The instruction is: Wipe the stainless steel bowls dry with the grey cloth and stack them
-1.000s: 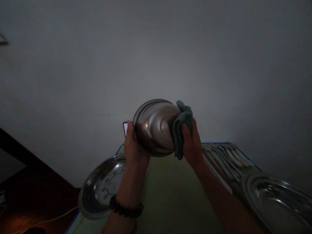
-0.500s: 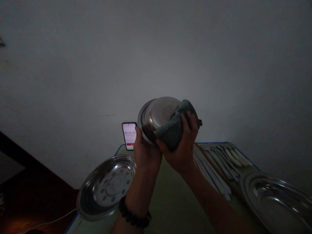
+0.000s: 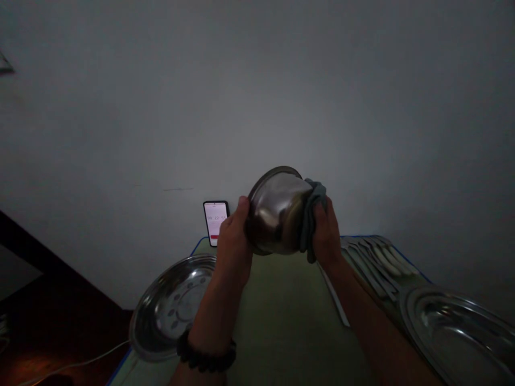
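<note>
A shiny metal bowl (image 3: 277, 212) is held up above the table, tilted with its rim to the left and its base to the right. My left hand (image 3: 235, 241) is closed on the rim, thumb on the outer side; its other fingers are mostly hidden. In my right hand (image 3: 326, 230) a grey-green cloth (image 3: 309, 220) is bunched and pressed against the bowl's base. The bowl's inside faces away from me.
On the left stands a wide metal basin (image 3: 153, 316) with dark spots on its bottom. A phone (image 3: 215, 222) showing a timer leans on the wall (image 3: 257, 96). Several pieces of cutlery (image 3: 374, 262) lie to the right, beside another metal basin (image 3: 442, 321), on a green table (image 3: 289, 321).
The bowl has turned so that its side faces me and its base points right. My right hand has moved with the cloth from over the bowl's lower front to its right end.
</note>
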`<state>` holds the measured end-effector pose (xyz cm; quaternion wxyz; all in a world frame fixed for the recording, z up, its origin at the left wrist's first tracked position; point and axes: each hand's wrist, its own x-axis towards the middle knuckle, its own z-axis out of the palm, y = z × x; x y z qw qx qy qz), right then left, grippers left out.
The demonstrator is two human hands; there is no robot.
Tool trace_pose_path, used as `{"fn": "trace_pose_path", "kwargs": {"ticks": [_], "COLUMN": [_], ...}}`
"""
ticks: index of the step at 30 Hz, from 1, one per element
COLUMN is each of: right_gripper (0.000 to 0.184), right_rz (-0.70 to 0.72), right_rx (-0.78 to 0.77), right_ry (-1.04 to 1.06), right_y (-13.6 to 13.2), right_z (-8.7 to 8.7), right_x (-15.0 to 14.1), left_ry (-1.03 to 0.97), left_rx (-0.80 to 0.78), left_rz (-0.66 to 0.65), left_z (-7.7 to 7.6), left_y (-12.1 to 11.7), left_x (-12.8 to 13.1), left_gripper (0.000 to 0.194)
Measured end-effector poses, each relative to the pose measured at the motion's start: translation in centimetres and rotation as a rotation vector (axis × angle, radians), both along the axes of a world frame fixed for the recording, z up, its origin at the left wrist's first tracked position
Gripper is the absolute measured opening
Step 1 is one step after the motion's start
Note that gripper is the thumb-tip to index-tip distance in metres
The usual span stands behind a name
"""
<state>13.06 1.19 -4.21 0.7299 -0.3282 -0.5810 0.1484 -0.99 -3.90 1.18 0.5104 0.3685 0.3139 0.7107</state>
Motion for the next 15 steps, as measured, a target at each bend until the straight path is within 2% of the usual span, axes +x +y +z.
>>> {"fn": "trace_pose_path", "kwargs": {"ticks": [4,8,15], "right_gripper": [0.038,0.031,0.035], "right_rz": [-0.036,-0.081,-0.194], "right_rx": [-0.009,0.099,0.236], "right_ry": [-0.048,-0.199,-0.482], "right_y": [-0.3,-1.5,-3.4], "right_z": [0.3,1.2,2.2], "right_x": [0.3,0.0,-1.2], "left_ry": [0.185,0.313,0.312], "left_rx": [-0.038,-0.097,-0.116], "left_rz": [0.04,0.052,0.009], "left_z": [0.3,0.4,0.1], "left_y": [-0.4,-0.4,-0.4], "left_x": [-0.5,-1.0,-0.7], "left_gripper": [0.037,0.039,0.033]}}
